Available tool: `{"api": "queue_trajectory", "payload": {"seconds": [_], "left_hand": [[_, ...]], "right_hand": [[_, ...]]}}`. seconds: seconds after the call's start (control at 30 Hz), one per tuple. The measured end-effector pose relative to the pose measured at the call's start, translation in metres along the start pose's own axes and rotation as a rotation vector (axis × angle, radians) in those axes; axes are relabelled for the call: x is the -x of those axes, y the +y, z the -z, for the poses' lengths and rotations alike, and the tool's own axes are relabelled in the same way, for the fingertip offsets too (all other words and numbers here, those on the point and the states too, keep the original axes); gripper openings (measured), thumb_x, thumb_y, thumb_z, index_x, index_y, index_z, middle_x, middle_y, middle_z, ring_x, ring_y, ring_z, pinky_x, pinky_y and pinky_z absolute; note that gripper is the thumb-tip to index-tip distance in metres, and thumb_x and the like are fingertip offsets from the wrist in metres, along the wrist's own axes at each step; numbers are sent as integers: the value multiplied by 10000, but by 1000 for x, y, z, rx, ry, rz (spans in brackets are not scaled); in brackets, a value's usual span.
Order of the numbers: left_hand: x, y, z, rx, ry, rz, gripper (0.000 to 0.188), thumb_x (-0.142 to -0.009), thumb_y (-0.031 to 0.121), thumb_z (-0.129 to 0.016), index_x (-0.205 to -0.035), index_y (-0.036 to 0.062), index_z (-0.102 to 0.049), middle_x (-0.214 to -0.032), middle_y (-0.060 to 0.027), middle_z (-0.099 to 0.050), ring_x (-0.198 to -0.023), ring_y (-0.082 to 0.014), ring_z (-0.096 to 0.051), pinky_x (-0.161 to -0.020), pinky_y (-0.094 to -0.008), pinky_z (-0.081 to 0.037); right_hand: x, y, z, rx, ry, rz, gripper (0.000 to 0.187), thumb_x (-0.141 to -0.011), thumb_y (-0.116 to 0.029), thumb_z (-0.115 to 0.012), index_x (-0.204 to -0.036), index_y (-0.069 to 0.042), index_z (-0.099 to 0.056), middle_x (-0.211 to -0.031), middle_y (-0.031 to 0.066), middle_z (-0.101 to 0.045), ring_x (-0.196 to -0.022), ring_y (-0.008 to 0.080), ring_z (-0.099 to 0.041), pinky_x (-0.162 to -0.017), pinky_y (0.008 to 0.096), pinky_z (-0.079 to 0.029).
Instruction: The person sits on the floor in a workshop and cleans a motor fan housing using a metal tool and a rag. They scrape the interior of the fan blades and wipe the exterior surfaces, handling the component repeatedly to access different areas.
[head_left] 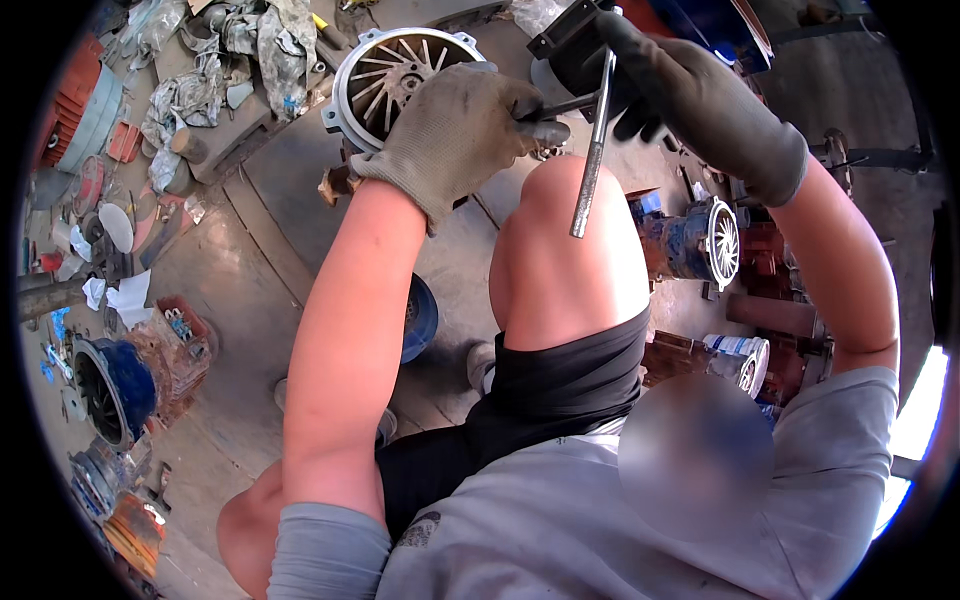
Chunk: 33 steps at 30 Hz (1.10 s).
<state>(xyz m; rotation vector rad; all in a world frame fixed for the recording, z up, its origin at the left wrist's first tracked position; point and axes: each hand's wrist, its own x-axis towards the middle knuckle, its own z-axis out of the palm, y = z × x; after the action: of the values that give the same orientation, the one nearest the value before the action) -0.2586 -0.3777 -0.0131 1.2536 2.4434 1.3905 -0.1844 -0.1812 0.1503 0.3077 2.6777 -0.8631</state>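
My left hand (465,135), in a dirty grey work glove, is closed around a dark rod (572,105) that reaches right toward a silver metal bar with a knurled end (592,160). Whether rod and bar are joined, I cannot tell. My right hand (705,110), also gloved, has its thumb against the bar's upper end; its other fingers curl partly out of sight behind. Just beyond my left wrist stands a motor housing (345,95) with radial fan blades inside its round rim. A black box-like part (572,50) lies behind the bar, partly covered by my right hand.
My bare knee (560,200) is right below the bar. A blue tub (420,318) sits on the floor under my left forearm. Rusty blue motors (120,390) stand at left, another finned motor (690,245) at right. Plastic scraps (190,100) and loose parts litter the far left.
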Motion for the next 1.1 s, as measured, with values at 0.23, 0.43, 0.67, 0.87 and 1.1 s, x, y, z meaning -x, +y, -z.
{"api": "queue_trajectory", "payload": {"seconds": [0.23, 0.43, 0.67, 0.87, 1.1], "left_hand": [[-1, -18, -2, -90, -38, -52, 567, -937, 630, -842, -1203, 130, -862, -1066, -127, -831, -1056, -326, -805, -964, -471, -651], [-7, -21, -3, -19, -70, -111, 539, -972, 654, -792, -1219, 181, -862, -1155, -127, -815, -1169, -322, -762, -1048, -457, -607], [-5, -14, 0, 39, -133, -20, 430, -990, 556, -756, -1223, 214, -871, -1259, -112, -816, -1268, -322, -735, -1130, -465, -559], [-8, -12, -2, -42, -169, -3, 417, -978, 533, -765, -1253, 235, -860, -1307, -99, -814, -1279, -290, -752, -1115, -450, -579], [-6, -6, 3, 18, -112, 61, 336, -916, 416, -821, -1179, 215, -880, -1207, -110, -847, -1171, -322, -802, -1027, -474, -627]], "right_hand": [[6, -15, 14, 998, 310, 862, 643, -908, -479, -921, -1309, -13, -734, -1295, 203, -737, -1101, 369, -757, -985, 456, -616], [4, -37, 7, 942, -111, 203, 558, -1080, -571, -714, -930, -45, -819, -835, 127, -756, -774, 297, -775, -785, 439, -621], [31, -83, 8, 1004, 297, 645, 358, -956, -304, -833, -1231, -79, -787, -1235, 156, -772, -1100, 347, -749, -981, 485, -587], [13, -88, -3, 1221, -33, 723, 484, -940, -346, -868, -1332, -93, -739, -1124, 87, -766, -989, 299, -749, -885, 454, -573], [1, -66, 6, 297, 9, -76, 445, -1153, -358, -675, -1451, -28, -686, -1010, 52, -721, -824, 147, -698, -701, 299, -554]]}}
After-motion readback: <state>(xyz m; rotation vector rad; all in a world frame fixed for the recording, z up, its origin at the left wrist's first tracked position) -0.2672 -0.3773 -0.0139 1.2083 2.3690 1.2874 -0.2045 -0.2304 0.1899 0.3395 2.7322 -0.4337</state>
